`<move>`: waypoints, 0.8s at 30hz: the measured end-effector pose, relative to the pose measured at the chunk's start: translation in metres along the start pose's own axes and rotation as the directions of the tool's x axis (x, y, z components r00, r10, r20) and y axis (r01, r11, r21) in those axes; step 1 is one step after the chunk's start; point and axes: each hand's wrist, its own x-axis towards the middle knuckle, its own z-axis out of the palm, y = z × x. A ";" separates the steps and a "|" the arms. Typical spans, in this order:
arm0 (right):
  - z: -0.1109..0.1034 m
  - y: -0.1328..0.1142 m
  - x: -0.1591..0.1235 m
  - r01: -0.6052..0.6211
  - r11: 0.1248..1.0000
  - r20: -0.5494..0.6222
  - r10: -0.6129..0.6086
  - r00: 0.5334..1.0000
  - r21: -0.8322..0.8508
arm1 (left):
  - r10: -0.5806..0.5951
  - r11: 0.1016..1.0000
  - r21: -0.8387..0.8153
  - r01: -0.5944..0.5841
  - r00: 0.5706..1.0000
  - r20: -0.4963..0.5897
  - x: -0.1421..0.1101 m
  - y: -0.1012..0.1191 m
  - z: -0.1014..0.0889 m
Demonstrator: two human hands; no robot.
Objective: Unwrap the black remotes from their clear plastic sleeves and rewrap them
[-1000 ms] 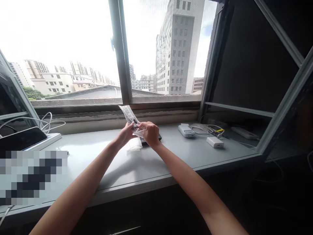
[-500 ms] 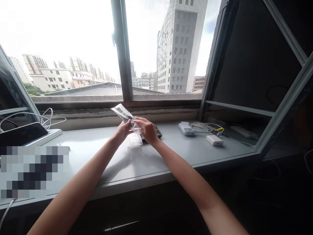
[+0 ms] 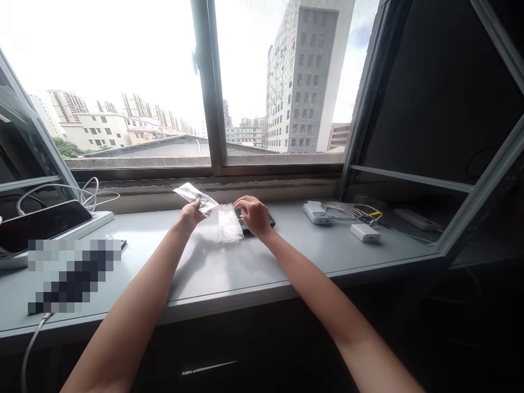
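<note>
My left hand (image 3: 190, 215) is closed on the end of a small clear plastic bag (image 3: 204, 204), which tilts up to the left above the desk. Small dark pieces show inside the bag, too small to name. My right hand (image 3: 254, 214) is apart from that bag, its fingers bent and drawn together; whatever they may hold is hidden. Beneath the right hand lies a black object with rows of keys (image 3: 243, 222), mostly covered by the hand. Just left of it, other clear plastic bags (image 3: 229, 226) rest on the desk (image 3: 282, 256).
A white power bank-like box (image 3: 316, 213), coiled white cables (image 3: 347, 210) and a white adapter (image 3: 365, 233) lie to the right. At left, a phone (image 3: 49, 224) leans on a white base, near a blurred-out dark object (image 3: 77, 275) with a cable. A window stands behind.
My hands have parted: the left has moved left with the bag, and the right has let go of it and shifted slightly right. The view has turned a little left.
</note>
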 end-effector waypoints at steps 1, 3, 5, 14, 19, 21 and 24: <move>0.000 0.000 -0.001 -0.008 0.999 0.025 0.009 1.000 -0.039 | -0.023 0.999 0.033 0.023 1.000 0.001 0.000 0.001 -0.004; 0.002 0.003 -0.002 -0.034 0.995 0.052 0.039 0.998 -0.098 | -0.064 0.995 0.075 0.062 0.998 0.021 0.000 0.003 -0.014; 0.003 0.009 -0.003 -0.082 0.986 0.054 0.091 0.994 -0.142 | -0.096 0.990 0.106 0.090 0.994 0.049 0.000 0.004 -0.030; 0.008 0.037 -0.002 -0.391 0.865 0.101 0.440 0.892 -0.315 | -0.338 0.736 0.653 0.180 0.933 0.124 -0.011 0.034 -0.113; 0.014 0.041 -0.008 -0.410 0.829 0.198 0.506 0.840 -0.381 | -0.337 0.559 0.808 0.186 0.941 0.017 -0.017 0.054 -0.118; 0.017 0.039 -0.009 -0.404 0.831 0.204 0.502 0.840 -0.382 | -0.299 0.530 0.819 0.221 0.952 -0.064 -0.014 0.059 -0.127; 0.017 0.033 -0.007 -0.394 0.855 0.196 0.473 0.859 -0.338 | -0.228 0.505 0.830 0.234 0.965 -0.133 -0.011 0.067 -0.141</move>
